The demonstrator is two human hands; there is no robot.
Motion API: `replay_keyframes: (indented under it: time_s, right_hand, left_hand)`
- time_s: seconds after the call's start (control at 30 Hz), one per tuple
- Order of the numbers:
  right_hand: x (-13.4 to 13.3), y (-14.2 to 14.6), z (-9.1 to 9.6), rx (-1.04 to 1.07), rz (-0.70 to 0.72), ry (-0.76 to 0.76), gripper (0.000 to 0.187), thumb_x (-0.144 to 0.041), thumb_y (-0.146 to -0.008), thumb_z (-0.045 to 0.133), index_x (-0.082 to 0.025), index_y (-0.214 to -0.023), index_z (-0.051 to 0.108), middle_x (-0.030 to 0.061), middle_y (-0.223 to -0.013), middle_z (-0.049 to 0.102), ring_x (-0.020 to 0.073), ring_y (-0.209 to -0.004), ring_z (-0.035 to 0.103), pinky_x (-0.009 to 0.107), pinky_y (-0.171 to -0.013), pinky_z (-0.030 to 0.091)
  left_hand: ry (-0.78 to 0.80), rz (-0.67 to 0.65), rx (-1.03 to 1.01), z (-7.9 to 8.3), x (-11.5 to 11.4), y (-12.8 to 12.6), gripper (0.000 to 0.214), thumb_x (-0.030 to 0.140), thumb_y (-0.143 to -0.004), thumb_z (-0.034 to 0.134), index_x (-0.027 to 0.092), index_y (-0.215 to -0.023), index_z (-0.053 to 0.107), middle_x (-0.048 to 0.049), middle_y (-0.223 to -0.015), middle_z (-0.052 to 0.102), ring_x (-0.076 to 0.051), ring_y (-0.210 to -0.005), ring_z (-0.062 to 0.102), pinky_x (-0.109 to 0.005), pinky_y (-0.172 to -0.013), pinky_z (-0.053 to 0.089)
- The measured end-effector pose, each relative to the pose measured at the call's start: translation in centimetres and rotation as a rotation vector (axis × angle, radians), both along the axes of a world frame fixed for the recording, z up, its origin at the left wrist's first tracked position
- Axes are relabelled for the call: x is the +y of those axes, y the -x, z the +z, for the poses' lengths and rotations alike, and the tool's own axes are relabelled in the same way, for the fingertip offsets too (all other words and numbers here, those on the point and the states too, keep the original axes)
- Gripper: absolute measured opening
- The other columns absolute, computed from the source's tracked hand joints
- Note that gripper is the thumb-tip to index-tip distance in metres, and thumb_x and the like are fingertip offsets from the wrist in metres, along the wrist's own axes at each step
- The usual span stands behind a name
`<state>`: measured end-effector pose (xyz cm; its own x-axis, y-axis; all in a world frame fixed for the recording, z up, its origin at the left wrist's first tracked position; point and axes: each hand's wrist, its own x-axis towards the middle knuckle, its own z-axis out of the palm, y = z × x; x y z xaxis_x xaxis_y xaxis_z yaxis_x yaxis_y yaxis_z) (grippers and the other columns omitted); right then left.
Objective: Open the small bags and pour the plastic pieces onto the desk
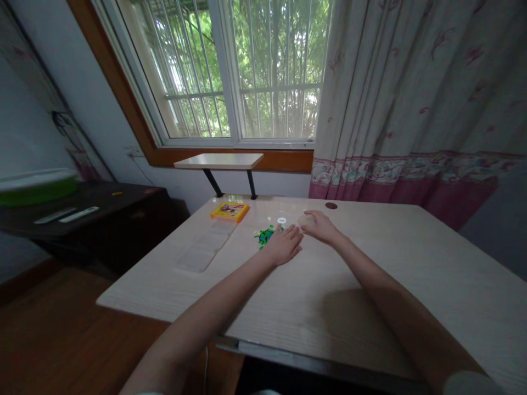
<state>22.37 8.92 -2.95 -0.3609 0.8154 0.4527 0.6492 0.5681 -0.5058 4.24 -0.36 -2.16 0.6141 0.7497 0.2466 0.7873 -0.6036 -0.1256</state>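
A pile of small green and blue pieces (264, 236) lies on the pale table (370, 230), with a few pale yellow ones among them. My left hand (284, 244) rests palm down at the pile's right edge, fingers stretched out, covering part of it. Just to the right, my right hand (321, 226) curls around a small see-through container (305, 220); its exact shape and contents are unclear. Beyond my left fingertips lies a small white ring (281, 220).
Left of the pile are a clear plastic tray (200, 249) and a yellow box (229, 211). A raised shelf (220, 161) stands at the table's back edge, near a round brown cable-hole cover (331, 206). A dark side table (135, 211) holds a green basin (39, 189).
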Motion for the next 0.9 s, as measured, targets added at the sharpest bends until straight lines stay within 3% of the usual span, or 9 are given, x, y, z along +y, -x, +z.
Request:
replay_keyframes:
  time_s: [0.13, 0.3, 0.4, 0.53, 0.6, 0.77, 0.9]
  right_hand:
    - [0.2, 0.4, -0.4, 0.032, -0.07, 0.005, 0.055, -0.039, -0.066, 0.063, -0.012, -0.113, 0.054, 0.0134, -0.111, 0.056, 0.0223, -0.105, 0.051, 0.035, -0.093, 0.037]
    - [-0.2, 0.9, -0.3, 0.068, -0.055, 0.008, 0.055, -0.04, -0.065, 0.064, -0.012, -0.112, 0.055, 0.013, -0.111, 0.056, 0.022, -0.106, 0.05, 0.035, -0.095, 0.037]
    - [-1.0, 1.5, 0.0, 0.124, 0.024, -0.032, 0.055, -0.039, -0.066, 0.065, -0.014, -0.114, 0.054, 0.0124, -0.113, 0.053, 0.0212, -0.108, 0.048, 0.036, -0.097, 0.036]
    - [-2.7, 3.1, 0.1, 0.262, 0.182, -0.069, 0.06, -0.037, -0.064, 0.068, -0.024, -0.119, 0.049, 0.0097, -0.124, 0.043, 0.0215, -0.115, 0.042, 0.037, -0.094, 0.039]
    - [-3.4, 4.4, -0.2, 0.391, 0.204, -0.023, 0.06, -0.038, -0.066, 0.067, -0.025, -0.12, 0.047, 0.0092, -0.127, 0.04, 0.0214, -0.114, 0.044, 0.035, -0.088, 0.044]
    - [-4.1, 6.8, -1.8, 0.678, 0.224, 0.277, 0.055, -0.041, -0.071, 0.061, -0.022, -0.119, 0.045, 0.0093, -0.124, 0.046, 0.0148, -0.085, 0.059, 0.029, -0.074, 0.05]
    - [-4.5, 7.0, -2.4, 0.726, 0.314, 0.362, 0.051, -0.042, -0.074, 0.058, -0.021, -0.118, 0.046, 0.0087, -0.117, 0.054, 0.0167, -0.093, 0.059, 0.028, -0.077, 0.049]
  left_hand:
    - [-0.051, 0.11, 0.042, -0.3, 2.4, 0.0, 0.028, 0.026, -0.089, 0.034, 0.016, -0.102, 0.058, -0.0117, -0.11, 0.059, -0.024, -0.117, 0.043, -0.051, -0.098, 0.025]
    - [-0.087, 0.164, 0.041, 0.0, 2.6, 1.5, 0.02, 0.016, -0.083, 0.042, 0.014, -0.085, 0.062, -0.0117, -0.094, 0.064, -0.022, -0.104, 0.051, -0.047, -0.096, 0.028]
    - [-0.09, 0.187, -0.149, 0.3, 2.2, 2.5, 0.021, 0.016, -0.081, 0.044, 0.015, -0.092, 0.062, -0.0103, -0.095, 0.063, -0.021, -0.101, 0.051, -0.042, -0.093, 0.033]
    - [-0.028, 0.185, -0.623, 0.7, 1.6, 3.6, 0.03, 0.013, -0.082, 0.035, 0.015, -0.101, 0.057, -0.0087, -0.099, 0.061, -0.017, -0.096, 0.054, -0.033, -0.086, 0.042]
    - [0.049, 0.12, -0.764, 1.0, 1.2, 4.2, 0.037, 0.009, -0.077, 0.035, 0.015, -0.108, 0.054, -0.008, -0.105, 0.059, -0.016, -0.099, 0.053, -0.032, -0.088, 0.042]
    - [0.166, -0.056, -0.784, 2.0, 0.0, 4.9, 0.067, 0.013, -0.063, 0.053, 0.019, -0.128, 0.035, -0.0106, -0.128, 0.042, -0.02, -0.108, 0.047, -0.037, -0.09, 0.042]
    - [0.202, -0.057, -0.826, 2.6, -0.2, 4.7, 0.053, 0.021, -0.065, 0.061, 0.017, -0.116, 0.046, -0.0092, -0.115, 0.052, -0.02, -0.104, 0.05, -0.036, -0.091, 0.042]
